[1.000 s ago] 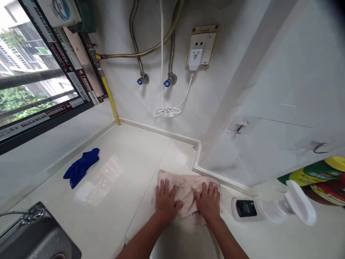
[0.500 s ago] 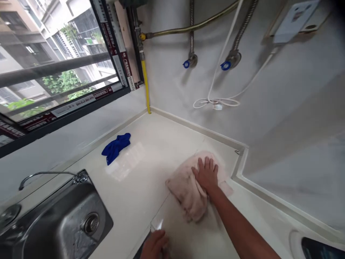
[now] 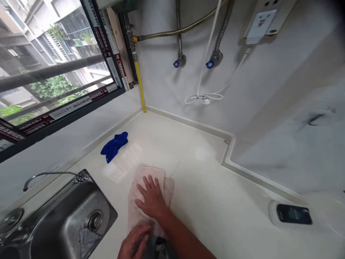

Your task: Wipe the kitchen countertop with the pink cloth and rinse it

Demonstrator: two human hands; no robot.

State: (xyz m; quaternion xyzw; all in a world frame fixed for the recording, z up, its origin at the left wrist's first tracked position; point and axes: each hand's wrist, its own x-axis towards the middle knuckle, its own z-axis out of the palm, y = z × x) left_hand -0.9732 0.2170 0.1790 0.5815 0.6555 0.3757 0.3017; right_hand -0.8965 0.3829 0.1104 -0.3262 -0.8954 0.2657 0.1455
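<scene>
A pale pink towel [image 3: 136, 201] lies spread on the white countertop beside the sink, with a folded flap sticking out on its right. Flat on top of it rests my right hand [image 3: 153, 199], its fingers spread. My left hand [image 3: 134, 241] is at the towel's near end, by the bottom of the view. Its fingers are curled, and I cannot see what, if anything, is between them. A crumpled blue cloth [image 3: 114, 146] lies farther back on the counter, touched by neither hand.
To the left is a steel sink [image 3: 72, 223] with a thin curved faucet [image 3: 51, 173]. A phone [image 3: 293, 214] lies at the right. A yellow pipe [image 3: 140, 86] meets the back corner; a coiled white cable [image 3: 205, 97] hangs before the wall. The window [image 3: 56, 61] is at upper left.
My right hand has slid left and nearer across the counter with the towel, which now lies flatter. My left hand has shifted left, and the view has turned slightly right.
</scene>
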